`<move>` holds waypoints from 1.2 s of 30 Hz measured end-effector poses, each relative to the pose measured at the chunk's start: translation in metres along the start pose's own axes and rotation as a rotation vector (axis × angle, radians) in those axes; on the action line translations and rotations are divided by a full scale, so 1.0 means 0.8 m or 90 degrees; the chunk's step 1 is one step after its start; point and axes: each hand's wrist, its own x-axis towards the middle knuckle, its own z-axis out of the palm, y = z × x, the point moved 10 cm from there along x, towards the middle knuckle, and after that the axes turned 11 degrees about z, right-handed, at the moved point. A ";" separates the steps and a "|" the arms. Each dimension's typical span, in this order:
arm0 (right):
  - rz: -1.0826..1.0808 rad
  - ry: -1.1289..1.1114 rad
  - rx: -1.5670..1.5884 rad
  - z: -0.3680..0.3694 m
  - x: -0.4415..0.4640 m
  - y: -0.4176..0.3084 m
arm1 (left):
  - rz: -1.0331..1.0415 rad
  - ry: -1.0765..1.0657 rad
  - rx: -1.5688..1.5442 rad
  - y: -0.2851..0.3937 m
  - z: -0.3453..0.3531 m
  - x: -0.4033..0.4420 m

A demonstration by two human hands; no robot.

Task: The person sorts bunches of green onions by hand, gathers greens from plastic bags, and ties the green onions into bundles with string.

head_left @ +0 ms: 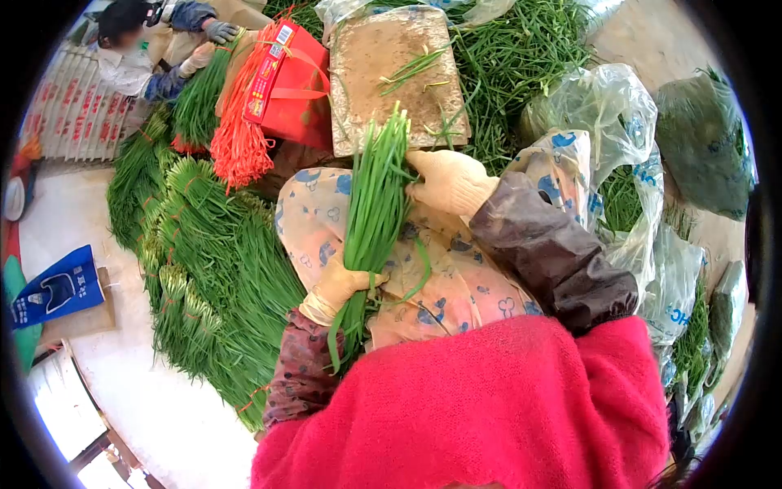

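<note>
Over the printed apron (489, 285), a bunch of chives (376, 208) was held with its pale ends toward the soil-strewn board (366, 81). Its lower leaves were gripped by the closed, gloved left hand (340, 287); its upper right edge was met by the gloved right hand (450, 181), fingers partly curled, though whether anything was pinched could not be told. Tied bundles (220, 244) were heaped at left, near a red box (305, 90) and red ties (236, 155). Another bundle (204, 94) was held by a co-worker's gloved hands (220, 32).

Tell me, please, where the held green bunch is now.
In the head view, the bunch is near centre, gripped low by the left hand, over the patterned cloth.
</note>
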 end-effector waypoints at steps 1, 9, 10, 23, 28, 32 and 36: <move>-0.002 -0.005 0.031 0.009 0.010 0.003 | -0.005 0.006 0.002 0.000 -0.001 -0.002; -0.049 -0.312 1.056 -0.091 0.005 -0.003 | 0.015 -0.020 -0.007 0.000 0.000 0.004; -0.079 -0.235 1.089 -0.111 0.008 0.009 | 0.045 -0.043 -0.020 0.007 0.003 0.007; 0.084 0.195 0.150 -0.121 0.028 0.138 | 0.135 -0.224 -0.043 0.008 -0.043 -0.004; 0.039 -0.102 0.686 -0.060 0.019 0.033 | 0.112 -0.133 -0.095 0.028 -0.053 -0.007; -0.043 -0.172 0.674 -0.043 0.030 -0.033 | 0.114 -0.171 -0.062 0.037 -0.032 -0.006; -0.021 -0.015 0.577 -0.081 0.025 -0.022 | 0.103 -0.189 -0.108 0.031 -0.024 -0.016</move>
